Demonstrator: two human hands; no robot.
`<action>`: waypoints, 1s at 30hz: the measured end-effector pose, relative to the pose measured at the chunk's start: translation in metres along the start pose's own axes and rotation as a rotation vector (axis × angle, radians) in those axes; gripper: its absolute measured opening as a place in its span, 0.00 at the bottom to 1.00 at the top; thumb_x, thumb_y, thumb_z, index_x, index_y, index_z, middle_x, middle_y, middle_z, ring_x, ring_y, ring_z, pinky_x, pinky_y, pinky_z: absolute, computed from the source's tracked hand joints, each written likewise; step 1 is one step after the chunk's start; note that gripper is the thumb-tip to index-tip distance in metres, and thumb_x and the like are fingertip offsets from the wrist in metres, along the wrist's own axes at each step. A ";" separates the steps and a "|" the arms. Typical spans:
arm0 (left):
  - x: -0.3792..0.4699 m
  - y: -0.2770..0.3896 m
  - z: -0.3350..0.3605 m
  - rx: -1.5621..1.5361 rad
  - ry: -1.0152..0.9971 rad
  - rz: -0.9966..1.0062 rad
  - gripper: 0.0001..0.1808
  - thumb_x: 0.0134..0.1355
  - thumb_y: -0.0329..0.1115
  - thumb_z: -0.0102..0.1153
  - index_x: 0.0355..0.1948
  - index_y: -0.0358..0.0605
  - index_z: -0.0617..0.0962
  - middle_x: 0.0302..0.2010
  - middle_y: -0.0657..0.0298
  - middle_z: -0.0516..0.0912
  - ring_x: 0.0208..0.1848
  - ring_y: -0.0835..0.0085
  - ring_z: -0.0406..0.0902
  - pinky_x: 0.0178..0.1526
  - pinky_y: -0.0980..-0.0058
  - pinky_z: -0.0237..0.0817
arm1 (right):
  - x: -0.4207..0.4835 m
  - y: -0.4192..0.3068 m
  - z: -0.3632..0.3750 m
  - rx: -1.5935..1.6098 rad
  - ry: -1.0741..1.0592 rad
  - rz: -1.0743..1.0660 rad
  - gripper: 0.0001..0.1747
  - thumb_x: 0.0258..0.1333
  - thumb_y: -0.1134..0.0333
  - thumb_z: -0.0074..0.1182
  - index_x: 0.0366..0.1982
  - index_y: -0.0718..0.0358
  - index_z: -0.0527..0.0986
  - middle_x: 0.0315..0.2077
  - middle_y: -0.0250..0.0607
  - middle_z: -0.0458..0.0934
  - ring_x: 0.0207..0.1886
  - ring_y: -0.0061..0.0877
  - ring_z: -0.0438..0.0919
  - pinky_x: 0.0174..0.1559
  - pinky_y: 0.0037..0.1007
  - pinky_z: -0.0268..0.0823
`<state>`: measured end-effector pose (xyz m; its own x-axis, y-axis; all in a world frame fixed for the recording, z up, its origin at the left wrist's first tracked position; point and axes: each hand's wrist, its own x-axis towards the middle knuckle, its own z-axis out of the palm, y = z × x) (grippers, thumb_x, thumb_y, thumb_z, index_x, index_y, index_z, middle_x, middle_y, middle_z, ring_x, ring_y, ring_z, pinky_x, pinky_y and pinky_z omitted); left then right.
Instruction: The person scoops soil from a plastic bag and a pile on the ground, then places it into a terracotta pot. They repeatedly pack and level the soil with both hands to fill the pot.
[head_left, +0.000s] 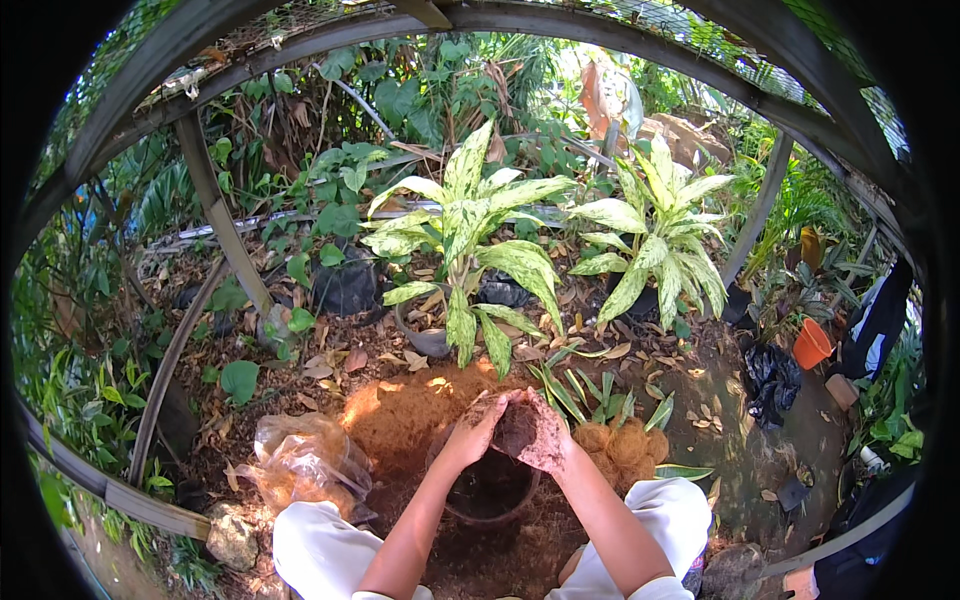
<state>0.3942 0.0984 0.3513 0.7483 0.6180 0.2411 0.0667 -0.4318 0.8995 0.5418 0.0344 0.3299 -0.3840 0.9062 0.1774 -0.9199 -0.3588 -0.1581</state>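
My left hand (471, 433) and my right hand (547, 442) are cupped together around a lump of dark, moist soil (515, 429). Soil is smeared over my right hand. Directly below them is a round dark basin (531, 495), its inside in shadow and partly hidden by my hands and forearms. Beyond the hands lies a heap of brown, fibrous material (390, 409). Several fibre-wrapped balls (627, 448) sit together to the right, with strappy variegated leaves (604, 397) beside them. Left of the basin rests a clear plastic bag (307, 465) holding brown fibre.
Two variegated leafy plants (469, 217) (660, 240) stand ahead in pots. A grey frame post (225, 217) rises at left. To the right are crumpled black plastic (772, 382) and an orange pot (812, 343). A rock (232, 536) lies at lower left.
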 end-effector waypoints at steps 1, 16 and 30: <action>-0.004 0.003 -0.001 -0.064 0.039 -0.089 0.32 0.71 0.56 0.31 0.58 0.42 0.74 0.59 0.56 0.75 0.64 0.66 0.66 0.70 0.69 0.45 | -0.001 0.000 0.001 -0.117 0.193 -0.043 0.30 0.66 0.46 0.38 0.53 0.66 0.70 0.51 0.48 0.74 0.55 0.40 0.72 0.62 0.45 0.60; -0.007 0.006 0.021 0.317 0.058 0.257 0.22 0.70 0.40 0.37 0.57 0.44 0.74 0.62 0.58 0.72 0.67 0.64 0.63 0.72 0.62 0.42 | -0.002 0.001 -0.020 -0.107 0.141 -0.181 0.25 0.68 0.56 0.34 0.58 0.65 0.65 0.58 0.54 0.67 0.63 0.43 0.65 0.65 0.48 0.56; -0.018 -0.002 0.049 0.487 0.216 0.549 0.30 0.61 0.45 0.48 0.61 0.38 0.69 0.63 0.51 0.68 0.67 0.55 0.63 0.68 0.59 0.51 | -0.012 0.009 -0.020 -0.483 0.349 -0.471 0.34 0.68 0.51 0.29 0.66 0.67 0.53 0.66 0.52 0.55 0.69 0.44 0.54 0.69 0.44 0.48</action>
<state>0.4130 0.0553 0.3275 0.6158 0.3242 0.7181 0.0431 -0.9239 0.3802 0.5399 0.0244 0.3065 0.1623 0.9864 0.0269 -0.8125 0.1490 -0.5637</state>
